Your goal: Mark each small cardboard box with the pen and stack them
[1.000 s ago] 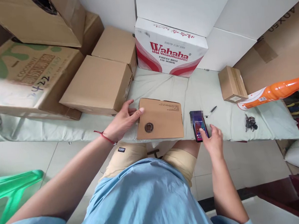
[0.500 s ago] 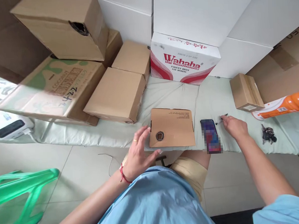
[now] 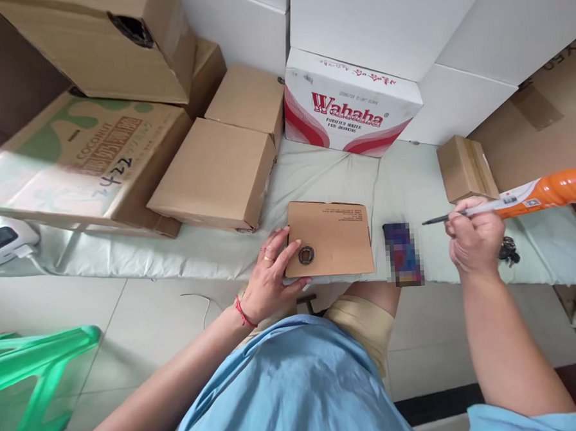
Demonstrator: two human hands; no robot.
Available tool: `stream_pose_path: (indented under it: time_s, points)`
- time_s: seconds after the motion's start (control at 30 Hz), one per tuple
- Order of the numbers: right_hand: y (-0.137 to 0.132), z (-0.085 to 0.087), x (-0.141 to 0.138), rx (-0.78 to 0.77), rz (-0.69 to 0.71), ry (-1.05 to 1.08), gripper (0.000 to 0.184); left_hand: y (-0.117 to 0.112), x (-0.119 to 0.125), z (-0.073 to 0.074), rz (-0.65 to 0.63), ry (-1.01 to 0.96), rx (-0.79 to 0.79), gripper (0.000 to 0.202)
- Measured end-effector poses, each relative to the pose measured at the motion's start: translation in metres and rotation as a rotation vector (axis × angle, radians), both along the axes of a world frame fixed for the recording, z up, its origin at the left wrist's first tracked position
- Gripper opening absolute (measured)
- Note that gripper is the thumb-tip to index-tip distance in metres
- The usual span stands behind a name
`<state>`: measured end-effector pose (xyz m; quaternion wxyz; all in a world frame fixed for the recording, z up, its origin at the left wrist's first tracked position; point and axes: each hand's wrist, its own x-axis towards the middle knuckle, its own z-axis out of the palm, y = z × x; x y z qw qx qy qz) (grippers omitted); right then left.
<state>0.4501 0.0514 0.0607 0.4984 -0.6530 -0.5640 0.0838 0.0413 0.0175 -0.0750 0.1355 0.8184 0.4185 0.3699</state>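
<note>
My left hand (image 3: 271, 268) grips the near left corner of a small cardboard box (image 3: 335, 239). Its index finger rests on top near the dark-rimmed round hole, its thumb lies along the front edge, and the other fingers are at the left side. The box lies flat at the table's front edge. In my right hand (image 3: 475, 234) is a pen (image 3: 435, 220), held above the table with its dark tip pointing left. Between the box and this hand lies a phone (image 3: 403, 254), its screen blurred out. Keys (image 3: 509, 251) are partly hidden behind my right hand.
Stacked cardboard boxes (image 3: 211, 174) fill the left of the cloth-covered table (image 3: 334, 178). A white and red Wahaha carton (image 3: 352, 106) stands against the wall. At right are a small box (image 3: 466, 167) and an orange bottle (image 3: 564, 188). A green stool (image 3: 40, 383) is on the floor.
My right hand has lifted the pen off the table and turned it tip-left. My left hand has moved in from beside the small cardboard box onto its corner. The view has shifted slightly.
</note>
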Motion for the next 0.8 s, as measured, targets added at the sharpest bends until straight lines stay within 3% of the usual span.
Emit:
stream_pose_path:
  time_s: [0.1, 0.2, 0.3, 0.37, 0.5, 0.8]
  points:
    - [-0.006, 0.006, -0.059, 0.057, 0.32, 0.327, 0.023, 0.008, -0.002, -0.001, 0.026, 0.0, 0.031, 0.104]
    - [-0.008, 0.003, -0.112, -0.142, 0.559, 0.486, 0.012, 0.018, -0.005, -0.007, 0.017, 0.009, 0.064, 0.109]
    - [-0.004, -0.013, -0.15, -0.351, 0.725, 0.504, 0.02, 0.024, -0.007, -0.014, -0.004, 0.045, 0.067, 0.11]
    - [0.0, -0.027, -0.166, -0.406, 0.747, 0.475, 0.019, 0.024, -0.006, -0.018, -0.015, 0.072, 0.047, 0.113]
    - [-0.001, -0.049, -0.181, -0.366, 0.644, 0.368, 0.01, 0.019, -0.001, -0.018, 0.012, 0.098, 0.048, 0.115]
    - [-0.012, -0.053, -0.184, -0.238, 0.531, 0.237, 0.015, 0.015, 0.004, -0.02, 0.07, 0.12, 0.09, 0.115]
